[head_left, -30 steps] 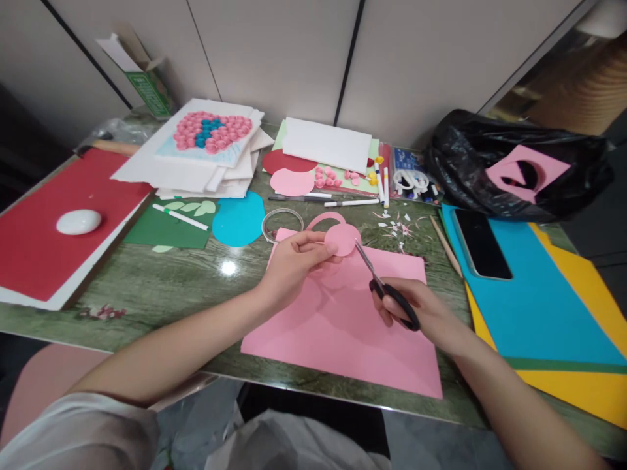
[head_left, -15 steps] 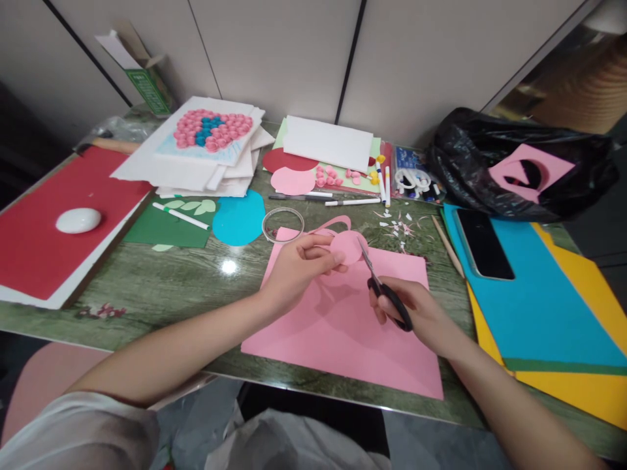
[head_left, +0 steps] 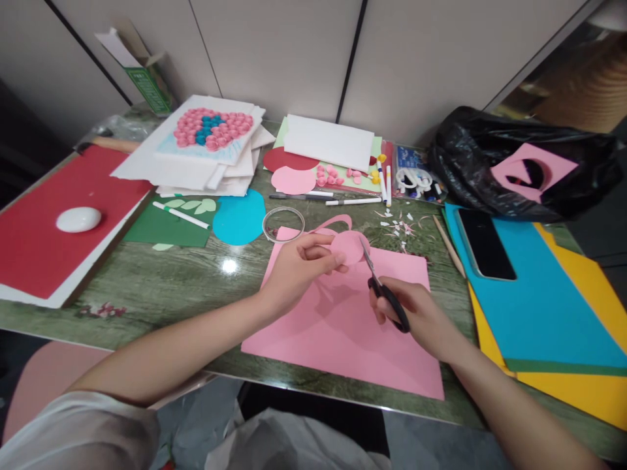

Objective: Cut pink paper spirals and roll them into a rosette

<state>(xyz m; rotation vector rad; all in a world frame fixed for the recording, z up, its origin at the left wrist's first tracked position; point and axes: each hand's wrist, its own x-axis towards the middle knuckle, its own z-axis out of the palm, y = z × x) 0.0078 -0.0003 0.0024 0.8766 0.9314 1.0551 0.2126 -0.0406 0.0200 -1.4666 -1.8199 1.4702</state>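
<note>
Between the thumb and fingers of my left hand (head_left: 304,266) is a round piece of pink paper (head_left: 349,249), held above the table. A narrow curled strip of pink paper (head_left: 340,219) trails from it on the far side. My right hand (head_left: 411,313) grips black-handled scissors (head_left: 390,305), their blades at the right edge of the pink round. Under both hands lies a large pink sheet (head_left: 353,339). Just beyond my left hand a metal ring (head_left: 283,224) rests on the table.
Left are a red sheet (head_left: 63,215) with a white mouse (head_left: 78,220), and a paper-flower picture (head_left: 213,130). Markers (head_left: 353,202) and paper scraps (head_left: 399,228) lie at the back. Right are a phone (head_left: 487,245), blue sheets (head_left: 553,307) and a black plastic bag (head_left: 519,124).
The scissors have shifted and turned very slightly at the edge of the pink round. My left hand keeps nearly the same place.
</note>
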